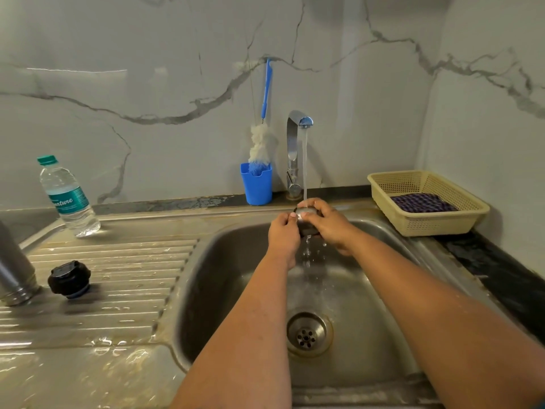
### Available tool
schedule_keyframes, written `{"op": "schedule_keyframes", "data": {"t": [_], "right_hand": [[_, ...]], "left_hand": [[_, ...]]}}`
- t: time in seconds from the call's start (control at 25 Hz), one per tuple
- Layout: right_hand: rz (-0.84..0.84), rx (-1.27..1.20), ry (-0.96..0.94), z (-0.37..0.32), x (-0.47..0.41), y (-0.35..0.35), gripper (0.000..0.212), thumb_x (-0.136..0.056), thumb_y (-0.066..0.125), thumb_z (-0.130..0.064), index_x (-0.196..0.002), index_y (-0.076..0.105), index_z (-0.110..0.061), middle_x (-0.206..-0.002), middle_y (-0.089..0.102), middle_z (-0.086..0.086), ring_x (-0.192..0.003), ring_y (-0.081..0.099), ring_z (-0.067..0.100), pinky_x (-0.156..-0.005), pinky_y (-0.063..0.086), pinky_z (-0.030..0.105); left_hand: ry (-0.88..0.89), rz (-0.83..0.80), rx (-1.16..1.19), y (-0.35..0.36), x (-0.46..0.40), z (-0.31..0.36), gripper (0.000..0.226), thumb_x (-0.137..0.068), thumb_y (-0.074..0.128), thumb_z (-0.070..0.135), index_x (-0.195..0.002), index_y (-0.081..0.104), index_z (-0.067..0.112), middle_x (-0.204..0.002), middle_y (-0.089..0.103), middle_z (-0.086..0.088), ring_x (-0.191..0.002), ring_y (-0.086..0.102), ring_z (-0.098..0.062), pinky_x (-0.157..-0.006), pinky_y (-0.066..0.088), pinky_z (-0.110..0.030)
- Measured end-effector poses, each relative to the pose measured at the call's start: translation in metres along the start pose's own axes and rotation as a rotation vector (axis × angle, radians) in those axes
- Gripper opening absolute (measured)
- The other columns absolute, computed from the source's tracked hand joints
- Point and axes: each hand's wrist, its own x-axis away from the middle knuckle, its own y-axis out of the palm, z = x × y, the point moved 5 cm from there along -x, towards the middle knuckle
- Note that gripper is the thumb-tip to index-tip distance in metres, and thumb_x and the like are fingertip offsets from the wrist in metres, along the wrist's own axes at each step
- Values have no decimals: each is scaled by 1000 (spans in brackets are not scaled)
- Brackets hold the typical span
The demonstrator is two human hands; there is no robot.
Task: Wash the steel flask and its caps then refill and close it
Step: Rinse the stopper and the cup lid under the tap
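Observation:
Both my hands hold a steel cap (305, 217) under the running tap (298, 149), over the sink basin (236, 290). My right hand (330, 222) curls round the cap from the right. My left hand (283, 234) pinches its left edge. Water falls onto the cap and drips into the basin. The steel flask (13, 267) stands upside down on the wet drainboard (118, 278) at the far left, partly cut off by the frame. A black inner cap (69, 278) lies beside it.
A plastic water bottle (68, 197) stands at the drainboard's back left. A blue cup (256, 184) holding a bottle brush (261, 143) sits left of the tap. A cream basket (424, 202) with a checked cloth stands at the back right. The drain (308, 335) lies below my arms.

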Motion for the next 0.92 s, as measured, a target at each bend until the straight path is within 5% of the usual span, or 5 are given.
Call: {"op": "schedule_keyframes", "data": {"t": [0.16, 0.4, 0.6, 0.8, 0.92], "right_hand": [[14, -125, -67, -9, 6, 2, 24, -92, 61, -11, -111, 61, -25, -117, 58, -1, -107, 60, 20, -84, 57, 33], [101, 78, 93, -6, 7, 2, 24, -100, 44, -40, -123, 47, -33, -109, 53, 4, -88, 60, 21, -66, 55, 29], [9, 45, -106, -9, 6, 4, 26, -89, 62, -4, -105, 61, -25, -122, 55, 7, -101, 60, 20, -79, 56, 30], [129, 94, 97, -4, 8, -2, 30, -99, 41, -46, -125, 43, -32, -102, 56, 6, -77, 61, 20, -68, 57, 34], [119, -23, 173, -2, 10, -5, 33, -99, 40, -49, -124, 46, -29, -106, 56, 9, -82, 58, 20, -68, 52, 31]], "left_hand": [[99, 5, -38, -4, 1, 6, 19, -104, 47, 23, -104, 64, 15, -104, 68, -11, -96, 64, -25, -91, 52, -42], [114, -27, -35, -4, 2, 3, 19, -103, 48, 24, -95, 63, 17, -96, 66, -10, -91, 62, -23, -93, 54, -49], [20, 33, 46, -10, 0, 1, 16, -102, 53, 18, -98, 68, 15, -102, 71, -13, -100, 67, -30, -94, 55, -47], [30, -47, 138, -5, 5, 3, 13, -99, 55, 8, -103, 68, 8, -100, 70, -14, -91, 63, -23, -88, 54, -39], [-16, -70, 175, -3, 8, 3, 13, -100, 54, 12, -97, 66, 10, -95, 67, -12, -90, 60, -25, -86, 53, -37]]}}
